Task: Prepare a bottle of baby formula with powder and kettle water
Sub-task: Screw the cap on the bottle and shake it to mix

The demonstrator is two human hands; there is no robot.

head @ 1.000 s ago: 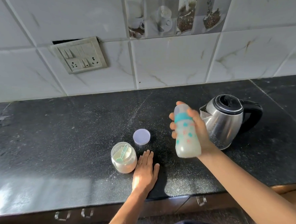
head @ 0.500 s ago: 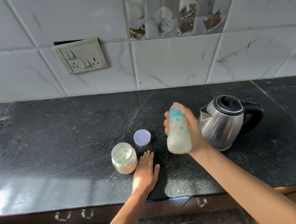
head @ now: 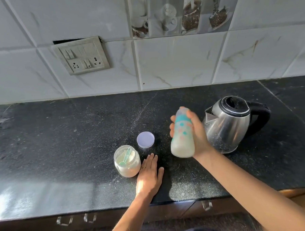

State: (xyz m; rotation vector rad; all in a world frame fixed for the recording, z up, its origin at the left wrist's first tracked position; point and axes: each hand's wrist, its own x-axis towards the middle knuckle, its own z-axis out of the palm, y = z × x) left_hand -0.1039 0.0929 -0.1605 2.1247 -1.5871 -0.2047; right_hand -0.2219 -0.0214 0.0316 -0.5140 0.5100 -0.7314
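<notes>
My right hand grips a baby bottle with a teal collar and coloured dots, held above the black counter; it holds milky liquid and looks motion-blurred. A steel kettle with a black lid and handle stands just right of it. An open powder jar with a green scoop inside sits left of centre, its lilac lid lying behind it. My left hand rests flat on the counter, fingers apart, beside the jar.
A switch and socket plate hangs on the white tiled wall behind. Drawer handles run below the counter's front edge. Powder specks dust the counter around the jar.
The bottle in my right hand moved left and away from the kettle, then shifted slightly again, blurred as it moves. My left hand, the jar, lid and kettle stayed put.
</notes>
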